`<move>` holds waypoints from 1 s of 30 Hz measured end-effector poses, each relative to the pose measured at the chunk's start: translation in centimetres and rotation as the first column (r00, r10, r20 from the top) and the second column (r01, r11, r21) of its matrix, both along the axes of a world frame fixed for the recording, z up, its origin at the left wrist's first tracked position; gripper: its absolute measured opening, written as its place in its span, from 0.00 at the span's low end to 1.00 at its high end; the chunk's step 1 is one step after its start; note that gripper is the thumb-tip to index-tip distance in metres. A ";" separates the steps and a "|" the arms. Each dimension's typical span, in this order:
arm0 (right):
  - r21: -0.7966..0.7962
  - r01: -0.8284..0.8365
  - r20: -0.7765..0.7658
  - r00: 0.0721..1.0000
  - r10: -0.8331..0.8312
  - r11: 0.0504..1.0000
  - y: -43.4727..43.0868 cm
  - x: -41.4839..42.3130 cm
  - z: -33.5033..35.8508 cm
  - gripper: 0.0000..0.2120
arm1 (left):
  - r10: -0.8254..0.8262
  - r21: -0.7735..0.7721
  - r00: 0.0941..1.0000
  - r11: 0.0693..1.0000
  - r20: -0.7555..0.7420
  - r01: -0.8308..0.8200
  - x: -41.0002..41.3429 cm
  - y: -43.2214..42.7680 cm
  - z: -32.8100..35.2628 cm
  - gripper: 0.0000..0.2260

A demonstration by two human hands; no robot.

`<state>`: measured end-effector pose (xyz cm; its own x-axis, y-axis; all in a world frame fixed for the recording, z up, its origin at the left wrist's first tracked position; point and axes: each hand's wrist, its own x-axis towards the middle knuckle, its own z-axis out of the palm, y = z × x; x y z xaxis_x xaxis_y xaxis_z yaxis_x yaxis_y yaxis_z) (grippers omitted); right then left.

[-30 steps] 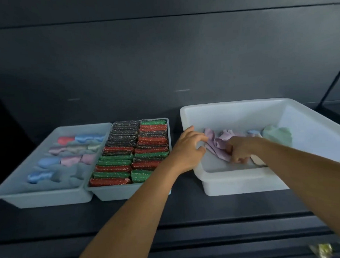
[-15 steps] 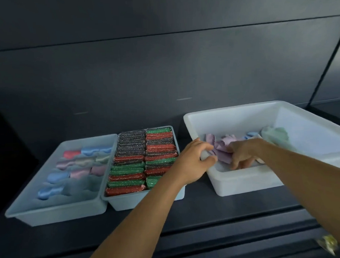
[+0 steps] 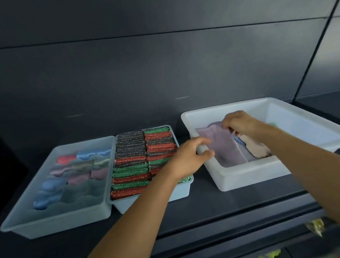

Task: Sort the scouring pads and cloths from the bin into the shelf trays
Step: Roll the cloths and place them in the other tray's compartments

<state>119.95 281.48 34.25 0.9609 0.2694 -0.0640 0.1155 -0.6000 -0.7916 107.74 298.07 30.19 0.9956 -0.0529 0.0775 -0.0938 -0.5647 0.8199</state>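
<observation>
The left grip [image 3: 187, 159] is a bare hand; the back of it, the knuckles and the thumb show plainly. The right grip [image 3: 240, 124] is bare too, a little blurred, so its fingertips cannot be told apart. The left forearm [image 3: 141, 212] and the right forearm [image 3: 305, 162] are bare along their whole visible length, up to the near and right edges of the view, slender and smooth in outline.

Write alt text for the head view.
A left hand and right hand hold a lilac cloth spread in a white plastic bin. Beside it, a pale blue tray of glittery scouring pads and a second tray of rolled cloths.
</observation>
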 end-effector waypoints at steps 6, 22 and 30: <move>0.506 -0.011 -0.150 0.984 0.101 0.863 3.3 -4.1 5.5 0.10 | 0.002 -0.369 0.994 0.928 0.108 0.038 -2.0 0.6 3.0 0.37; 0.438 -0.026 -0.135 0.986 0.095 0.899 12.1 -9.8 7.0 0.04 | 0.466 -0.588 0.852 0.768 0.239 -0.255 -7.7 13.4 9.4 0.04; 0.355 -0.518 0.309 0.851 0.425 0.778 18.2 -14.2 8.0 0.17 | 0.244 -0.265 0.942 0.947 0.229 -0.181 -8.7 17.3 13.8 0.03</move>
<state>105.76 299.64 42.24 0.6834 0.6480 0.3363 0.4799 -0.0516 -0.8758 99.08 315.35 43.99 0.9258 0.2089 0.3151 -0.2175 -0.3874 0.8959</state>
